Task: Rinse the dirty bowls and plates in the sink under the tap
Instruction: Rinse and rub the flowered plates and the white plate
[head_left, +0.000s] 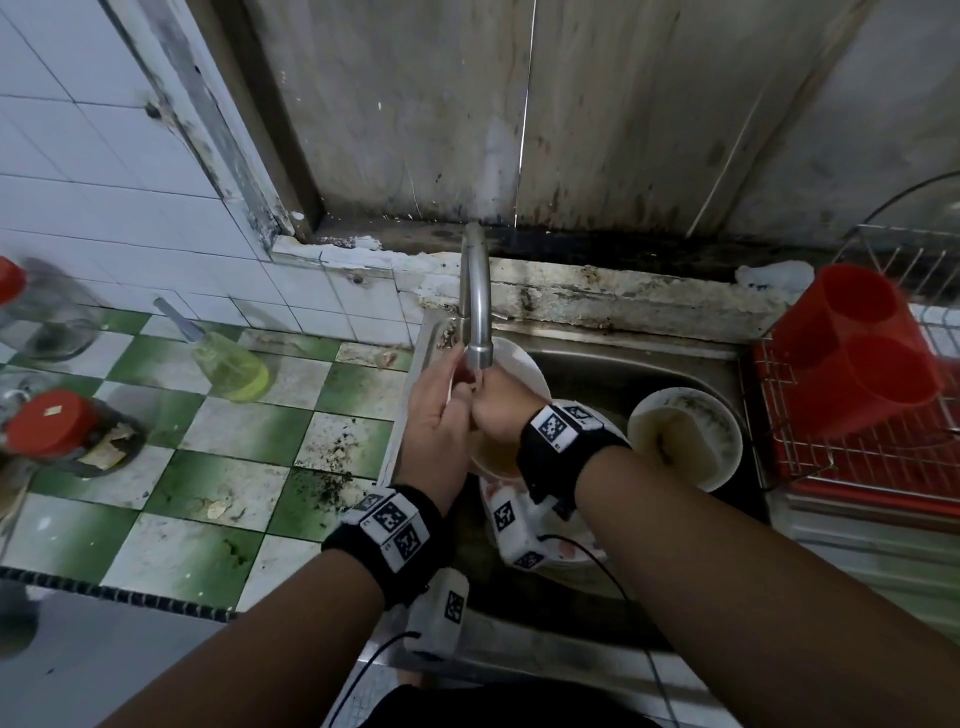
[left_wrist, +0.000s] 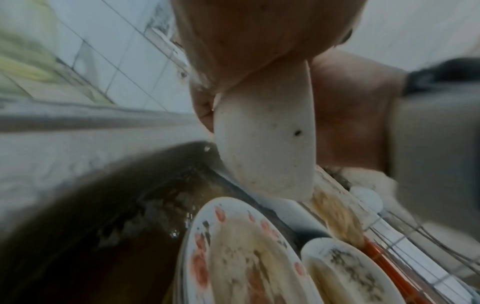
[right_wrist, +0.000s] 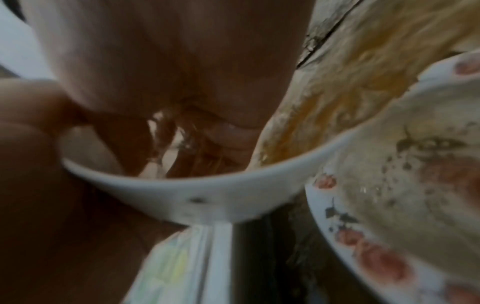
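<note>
A white bowl (head_left: 519, 364) is tilted on edge under the steel tap (head_left: 475, 312), and water runs into it. My left hand (head_left: 449, 389) grips its rim from the left, which the left wrist view shows from below on the bowl (left_wrist: 265, 144). My right hand (head_left: 491, 405) curls its fingers (right_wrist: 223, 133) over the rim (right_wrist: 207, 193) into the wet inside. Below lie a bowl of brownish liquid (head_left: 493, 454), a red-flowered dirty plate (left_wrist: 233, 257) (right_wrist: 389, 195) and another dirty bowl (head_left: 685, 436) at the sink's right.
The steel sink (head_left: 623, 364) is bounded on the left by a green-and-white tiled counter (head_left: 234, 467) carrying a yellow-green bottle (head_left: 231, 369) and red-lidded jars (head_left: 57, 423). On the right a red cutlery holder (head_left: 852, 353) sits in a wire drying rack (head_left: 857, 457).
</note>
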